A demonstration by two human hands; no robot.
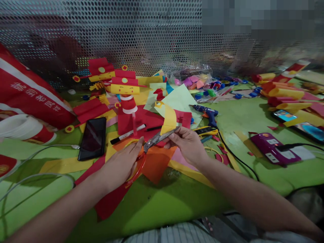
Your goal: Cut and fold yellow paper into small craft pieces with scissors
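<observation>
Red-handled scissors [141, 165] lie across the middle of the view, blades pointing up and right. My left hand [124, 162] is closed around their handles. Near the blade tips, the fingers of my right hand [183, 143] are pinched together; what is between them is partly hidden. A curved yellow paper strip [169, 118] rises just above the blades, its lower end at them. Behind my left hand stands a red and yellow paper figure [125, 89] with a hat and a drawn face. Orange paper [157, 163] lies beneath the scissors.
A black phone [92, 139] lies left, by a white and black marker [128, 134]. A blue glue gun [206, 113] with a cable lies right of centre. Further right are a purple power strip [273, 148] and rolled papers. A red bag [32, 87] stands at far left.
</observation>
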